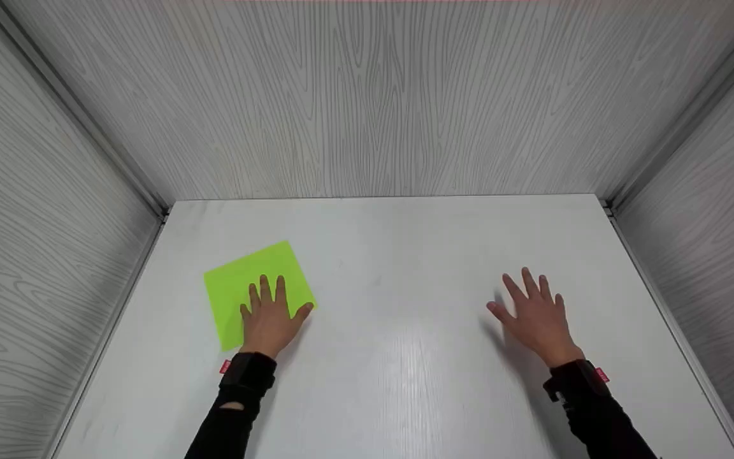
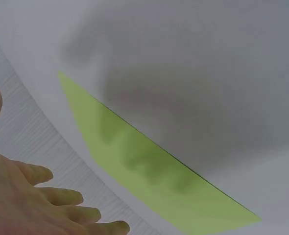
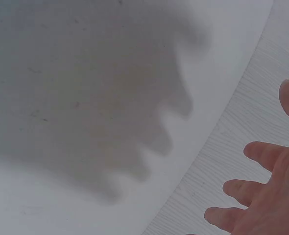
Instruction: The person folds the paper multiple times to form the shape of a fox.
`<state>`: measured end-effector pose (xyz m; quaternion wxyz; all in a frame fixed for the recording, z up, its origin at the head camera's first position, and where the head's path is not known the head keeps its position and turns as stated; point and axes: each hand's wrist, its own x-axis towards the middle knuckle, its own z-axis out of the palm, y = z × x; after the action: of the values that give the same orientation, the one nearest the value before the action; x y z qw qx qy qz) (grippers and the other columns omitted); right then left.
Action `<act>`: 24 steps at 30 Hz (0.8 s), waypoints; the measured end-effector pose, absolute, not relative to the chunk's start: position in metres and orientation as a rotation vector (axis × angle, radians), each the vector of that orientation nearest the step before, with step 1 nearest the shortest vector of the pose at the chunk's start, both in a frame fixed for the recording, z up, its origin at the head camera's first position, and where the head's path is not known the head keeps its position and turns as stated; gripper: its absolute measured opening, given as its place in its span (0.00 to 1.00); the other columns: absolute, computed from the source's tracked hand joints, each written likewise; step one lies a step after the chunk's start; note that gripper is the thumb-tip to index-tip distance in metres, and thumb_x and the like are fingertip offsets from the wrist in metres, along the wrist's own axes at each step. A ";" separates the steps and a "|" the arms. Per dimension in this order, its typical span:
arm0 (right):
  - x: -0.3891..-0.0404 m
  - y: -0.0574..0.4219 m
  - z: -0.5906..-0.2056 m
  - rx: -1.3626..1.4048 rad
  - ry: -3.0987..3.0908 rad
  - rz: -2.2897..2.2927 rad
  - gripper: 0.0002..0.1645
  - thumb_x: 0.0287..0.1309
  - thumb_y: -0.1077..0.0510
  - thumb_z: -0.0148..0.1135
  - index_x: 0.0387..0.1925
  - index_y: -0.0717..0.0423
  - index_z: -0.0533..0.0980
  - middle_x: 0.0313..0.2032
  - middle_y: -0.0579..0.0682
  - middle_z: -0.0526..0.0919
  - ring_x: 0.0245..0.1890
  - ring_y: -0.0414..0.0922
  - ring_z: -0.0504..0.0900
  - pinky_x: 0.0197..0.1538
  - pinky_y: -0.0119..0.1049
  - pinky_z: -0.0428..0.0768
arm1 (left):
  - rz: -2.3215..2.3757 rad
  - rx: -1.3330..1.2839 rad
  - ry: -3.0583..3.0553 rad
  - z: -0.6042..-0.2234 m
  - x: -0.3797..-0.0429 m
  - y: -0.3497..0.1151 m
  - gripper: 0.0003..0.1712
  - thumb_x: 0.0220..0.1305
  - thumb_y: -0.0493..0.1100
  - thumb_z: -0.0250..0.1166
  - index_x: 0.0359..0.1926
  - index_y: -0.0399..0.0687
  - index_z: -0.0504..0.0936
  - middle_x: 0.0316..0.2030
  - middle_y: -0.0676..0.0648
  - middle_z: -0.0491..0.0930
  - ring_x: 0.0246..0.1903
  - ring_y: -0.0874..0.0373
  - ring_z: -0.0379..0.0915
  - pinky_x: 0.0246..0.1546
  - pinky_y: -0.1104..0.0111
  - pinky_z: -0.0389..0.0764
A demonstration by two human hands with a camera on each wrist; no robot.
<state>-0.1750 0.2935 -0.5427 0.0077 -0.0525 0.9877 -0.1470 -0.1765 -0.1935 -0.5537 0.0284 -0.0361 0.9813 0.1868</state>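
above a white table [image 1: 399, 268], the left hand [image 1: 269, 326], over green paper [image 1: 233, 287], and right hand [image 1: 538, 320] spread empty, with red tags [image 1: 602, 375] unreadable.

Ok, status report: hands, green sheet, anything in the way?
Left hand spread, hovering above green sheet. Right hand spread, hovering above white tabletop. Sheet lying on tabletop. No obstruction seen.

The left grip [image 1: 270, 326] is a bare hand, palm down, its fingers straight and spread, the thumb angled out to the right. The right grip [image 1: 540, 324] mirrors it, fingers fanned, thumb pointing left. Both are raised, well apart, and hold nothing. The left arm [image 1: 222, 430] and right arm [image 1: 609, 424], dark-sleeved, reach forward, slanting inward.
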 end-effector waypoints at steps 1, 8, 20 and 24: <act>-0.175 0.294 -0.543 -0.163 3.089 -0.459 0.48 0.75 0.30 0.52 0.81 0.56 0.61 0.81 0.72 0.53 0.80 0.77 0.49 0.71 0.83 0.55 | 0.574 -0.128 3.033 -0.555 -0.179 -0.197 0.51 0.75 0.66 0.59 0.82 0.37 0.56 0.81 0.21 0.45 0.81 0.20 0.37 0.73 0.23 0.51; -0.170 0.298 -0.545 -0.139 3.074 -0.463 0.48 0.75 0.31 0.52 0.81 0.56 0.60 0.81 0.72 0.52 0.81 0.76 0.49 0.72 0.83 0.53 | 0.542 -0.182 3.032 -0.568 -0.190 -0.219 0.46 0.72 0.67 0.62 0.79 0.47 0.66 0.81 0.21 0.39 0.81 0.19 0.27 0.71 0.18 0.40; -0.167 0.300 -0.550 -0.148 3.049 -0.434 0.48 0.75 0.30 0.51 0.82 0.55 0.59 0.81 0.71 0.52 0.81 0.76 0.48 0.72 0.83 0.52 | 0.621 -0.203 2.863 -0.576 -0.184 -0.218 0.48 0.71 0.65 0.64 0.82 0.49 0.61 0.81 0.21 0.41 0.79 0.15 0.31 0.68 0.16 0.45; -0.165 0.301 -0.551 -0.141 3.042 -0.432 0.49 0.75 0.30 0.51 0.82 0.55 0.59 0.82 0.71 0.51 0.81 0.76 0.48 0.72 0.84 0.52 | 0.633 -0.158 2.874 -0.577 -0.180 -0.206 0.47 0.71 0.65 0.65 0.81 0.48 0.63 0.81 0.21 0.43 0.80 0.18 0.34 0.69 0.17 0.48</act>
<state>-0.1653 0.3006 -0.5506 0.0330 -0.0457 0.9885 -0.1402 -0.1804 -0.2061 -0.5765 0.0970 -0.0535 0.9706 0.2137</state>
